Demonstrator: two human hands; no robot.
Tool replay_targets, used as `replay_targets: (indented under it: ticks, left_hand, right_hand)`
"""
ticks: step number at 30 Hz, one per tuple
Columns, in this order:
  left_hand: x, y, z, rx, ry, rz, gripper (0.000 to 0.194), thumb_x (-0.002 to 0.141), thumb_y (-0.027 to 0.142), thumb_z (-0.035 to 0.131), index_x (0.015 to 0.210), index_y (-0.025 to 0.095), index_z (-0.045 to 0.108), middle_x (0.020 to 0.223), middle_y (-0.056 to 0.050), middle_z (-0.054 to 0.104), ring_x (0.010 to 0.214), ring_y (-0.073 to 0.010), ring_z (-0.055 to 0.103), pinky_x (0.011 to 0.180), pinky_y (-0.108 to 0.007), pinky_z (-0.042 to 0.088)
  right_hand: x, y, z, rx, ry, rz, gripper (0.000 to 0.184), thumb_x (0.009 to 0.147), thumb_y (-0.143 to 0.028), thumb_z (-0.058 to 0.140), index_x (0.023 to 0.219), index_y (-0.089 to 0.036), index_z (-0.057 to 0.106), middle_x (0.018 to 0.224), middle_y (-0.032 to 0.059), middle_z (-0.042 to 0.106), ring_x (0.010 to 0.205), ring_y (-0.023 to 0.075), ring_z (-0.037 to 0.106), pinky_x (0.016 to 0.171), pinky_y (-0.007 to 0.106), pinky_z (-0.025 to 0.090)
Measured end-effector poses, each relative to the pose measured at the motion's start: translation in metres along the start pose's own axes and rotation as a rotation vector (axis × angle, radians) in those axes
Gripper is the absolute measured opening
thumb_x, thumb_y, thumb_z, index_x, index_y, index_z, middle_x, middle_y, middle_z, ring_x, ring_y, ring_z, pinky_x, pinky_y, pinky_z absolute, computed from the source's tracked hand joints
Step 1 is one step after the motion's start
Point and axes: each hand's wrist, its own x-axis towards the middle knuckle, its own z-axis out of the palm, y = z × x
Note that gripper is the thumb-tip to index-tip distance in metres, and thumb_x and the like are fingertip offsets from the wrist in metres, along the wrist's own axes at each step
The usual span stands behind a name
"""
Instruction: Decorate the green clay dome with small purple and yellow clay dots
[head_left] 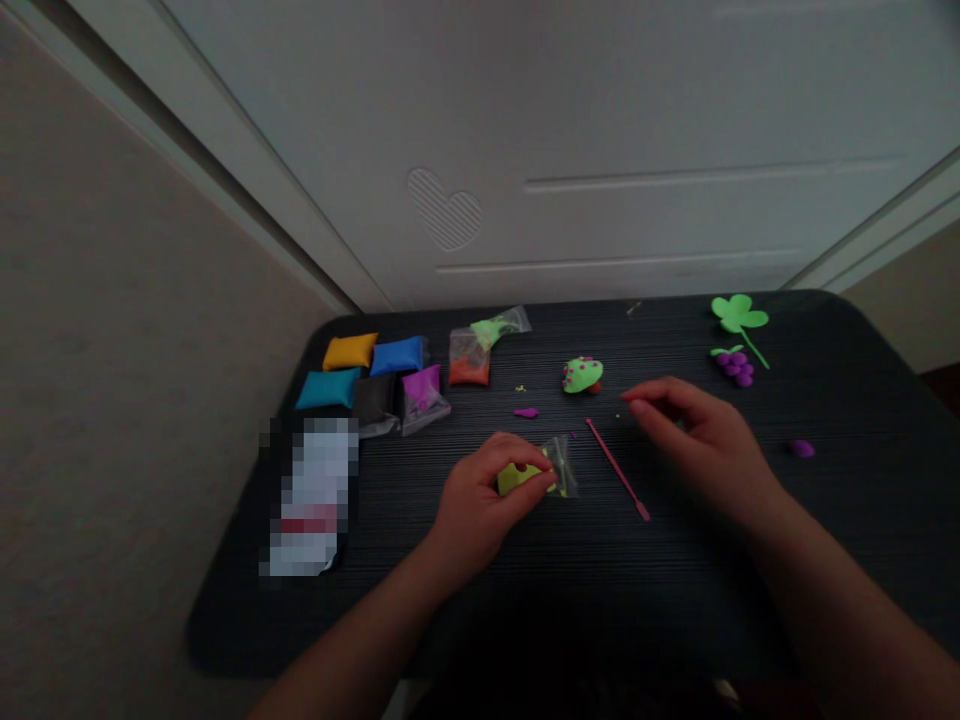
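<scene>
Separating left hand from right hand, fingers' grip unclear, lies a pink stick.

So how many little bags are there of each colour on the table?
Yellow-orange bag: 1
Blue bag: 1
Teal bag: 1
Dark bag: 1
Purple bag: 1
Red-orange bag: 1
Bright green bag: 1
Yellow-green bag, partly hidden by the left hand: 1
Total: 8
</scene>
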Motion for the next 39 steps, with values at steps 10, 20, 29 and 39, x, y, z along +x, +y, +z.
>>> replay_targets:
  ticks: [10,20,29,39]
  left_hand:
    - [-0.001,0.001,0.004,0.064,0.047,0.228,0.018,0.072,0.012,0.064,0.087,0.022,0.067,0.084,-0.003,0.065,0.086,-0.0156,0.056,0.076,-0.032,0.046]
    - [0.000,-0.004,0.004,0.249,0.003,0.194,0.028,0.074,0.026,0.064,0.101,0.021,0.057,0.096,-0.005,0.062,0.093,-0.0181,0.055,0.080,-0.036,0.046]
    - [0.002,-0.016,0.013,0.518,-0.229,0.109,0.058,0.071,0.036,0.065,0.123,0.022,0.044,0.121,-0.007,0.055,0.118,-0.0251,0.043,0.105,-0.050,0.015]
    - [0.005,-0.014,0.011,0.557,-0.299,0.052,0.066,0.065,0.049,0.065,0.121,0.021,0.044,0.113,-0.007,0.056,0.109,-0.0254,0.046,0.102,-0.047,0.019]
  right_hand:
    - [-0.020,-0.029,0.033,0.436,-0.418,-0.018,0.021,0.086,-0.032,0.048,0.097,-0.026,0.065,0.086,-0.0018,0.067,0.078,0.0108,0.060,0.071,0.023,0.046]
    - [-0.016,-0.021,0.033,0.604,-0.358,0.169,0.013,0.079,-0.032,0.058,0.082,-0.021,0.065,0.081,-0.0009,0.067,0.076,0.0112,0.061,0.070,0.023,0.048]
    - [-0.006,-0.011,0.023,0.476,-0.104,0.203,0.020,0.081,-0.040,0.053,0.080,-0.019,0.056,0.071,-0.0002,0.059,0.063,0.0117,0.056,0.056,0.024,0.045]
    - [-0.011,-0.012,0.028,0.208,-0.157,0.034,0.016,0.082,-0.033,0.052,0.087,-0.021,0.060,0.077,0.0015,0.062,0.068,0.0140,0.056,0.061,0.027,0.043]
